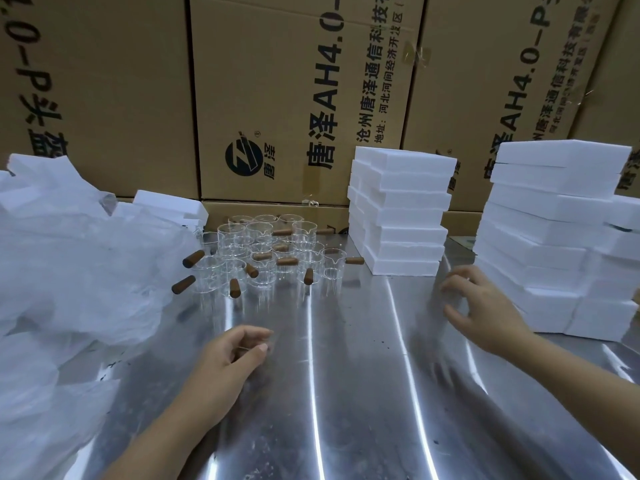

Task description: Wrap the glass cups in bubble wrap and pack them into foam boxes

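Closest to you is the steel table, with your left hand hovering low over it at 6 o'clock. Its fingers are curled in and the thumb tip is close to the forefinger; you cannot tell whether something clear is pinched there. Your right hand is raised at 3 o'clock, fingers spread and loosely hooked, grasping nothing that shows, just beside the near foam stack. The cups stand bunched at 12 o'clock, well apart from both hands. They are all upright with mouths up, so each long axis runs vertical. Their brown handles stick out sideways and do not agree: the two at the left edge point toward 8 o'clock, two at the front point toward 6, and several further back point toward 3. A second foam stack rises at 1 o'clock, just right of the cups. A heap of white film fills 9 o'clock, touching the leftmost cups. Printed cartons wall off the far edge.
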